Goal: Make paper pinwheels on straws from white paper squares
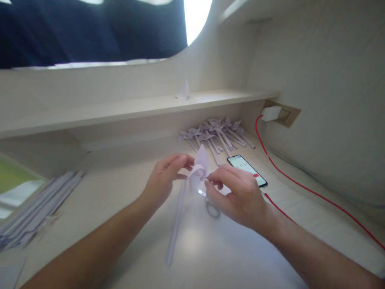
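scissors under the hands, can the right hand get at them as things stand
Probably not straight away: the right hand is pinching the folded paper piece together with the left hand. The scissors lie uncovered just beneath it.

We see a pale lilac folded paper piece [201,166] and, below it, a long pale lilac paper strip [176,224]. Toward the far right corner of the cream desktop [120,192], our heap of lilac paper pinwheels [216,134] matches them. A black phone with a white-and-red screen [247,170] trails a bright red cable [303,188] to a white charger [270,113]. Greyish-lilac paper strips [36,212] lie at the left edge.
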Demonstrator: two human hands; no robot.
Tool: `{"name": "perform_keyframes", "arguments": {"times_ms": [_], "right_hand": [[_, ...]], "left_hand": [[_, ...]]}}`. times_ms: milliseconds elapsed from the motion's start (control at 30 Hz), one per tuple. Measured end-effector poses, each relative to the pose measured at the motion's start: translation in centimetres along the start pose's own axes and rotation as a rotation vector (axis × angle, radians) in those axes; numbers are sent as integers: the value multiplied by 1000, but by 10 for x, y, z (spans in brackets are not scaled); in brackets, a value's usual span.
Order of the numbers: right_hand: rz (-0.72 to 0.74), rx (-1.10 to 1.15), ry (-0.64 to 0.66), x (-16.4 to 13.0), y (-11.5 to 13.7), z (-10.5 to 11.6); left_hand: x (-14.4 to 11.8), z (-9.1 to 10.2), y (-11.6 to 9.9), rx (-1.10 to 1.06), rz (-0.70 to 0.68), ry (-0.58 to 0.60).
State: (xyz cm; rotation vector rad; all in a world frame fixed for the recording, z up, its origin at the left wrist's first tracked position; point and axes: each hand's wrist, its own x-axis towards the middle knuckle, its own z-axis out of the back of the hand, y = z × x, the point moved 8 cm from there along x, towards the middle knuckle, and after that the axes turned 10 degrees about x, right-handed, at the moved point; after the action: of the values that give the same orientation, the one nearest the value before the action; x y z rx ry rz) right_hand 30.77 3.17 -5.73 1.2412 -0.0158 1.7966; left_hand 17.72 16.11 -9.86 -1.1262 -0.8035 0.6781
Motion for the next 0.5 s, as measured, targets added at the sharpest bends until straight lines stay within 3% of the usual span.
{"name": "perform_keyframes", "arguments": {"times_ms": [167, 300, 400, 500], "right_hand": [[81, -106, -17, 57, 36, 25], [113, -155, -78, 78, 61, 38], [93, -154, -71, 81, 66, 37], [71, -132, -65, 80, 66, 37]], "left_hand": [[26, 14, -58, -199, -157, -93], [33, 26, -88, -242, -206, -116], [33, 27, -92, -233, -201, -25], [32, 24, -82, -229, -183, 43]]}}
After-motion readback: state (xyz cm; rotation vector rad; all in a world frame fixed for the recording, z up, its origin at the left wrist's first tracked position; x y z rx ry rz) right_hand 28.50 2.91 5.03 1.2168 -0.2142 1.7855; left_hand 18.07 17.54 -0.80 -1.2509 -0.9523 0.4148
